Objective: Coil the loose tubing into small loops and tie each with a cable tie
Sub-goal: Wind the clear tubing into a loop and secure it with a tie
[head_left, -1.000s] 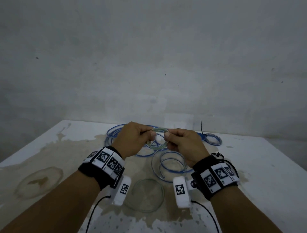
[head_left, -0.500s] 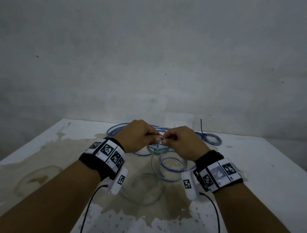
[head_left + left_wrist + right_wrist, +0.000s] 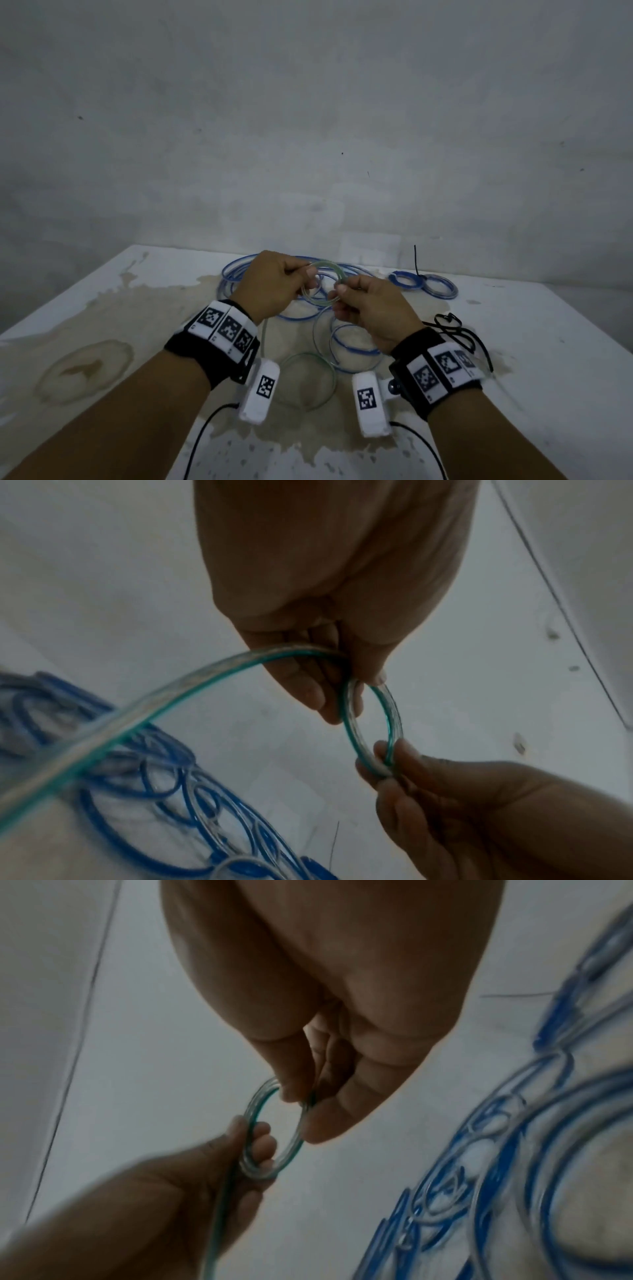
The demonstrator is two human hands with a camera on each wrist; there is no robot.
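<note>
Both hands hold one small loop of clear, green-striped tubing (image 3: 321,283) above the table's middle. My left hand (image 3: 310,277) pinches the loop's left side between thumb and fingers; in the left wrist view the left hand (image 3: 347,688) also grips the tubing's tail (image 3: 171,696), which runs down toward the table. My right hand (image 3: 339,291) pinches the loop's right side, and in the right wrist view the right hand (image 3: 301,1104) has thumb and forefinger on the loop (image 3: 291,1150). The rest of this tubing (image 3: 308,380) lies in a wide loop on the table below my wrists.
Loose blue-striped tubing (image 3: 356,346) sprawls under and behind the hands. Two small blue coils (image 3: 424,283) lie at the back right, a black cable tie (image 3: 416,260) sticking up from them. More black ties (image 3: 448,325) lie by my right wrist. The white table (image 3: 548,359) is stained.
Half a second ago the hands were pressed close together with the loop hanging below. Now they are slightly apart, and the small loop stands round between them.
</note>
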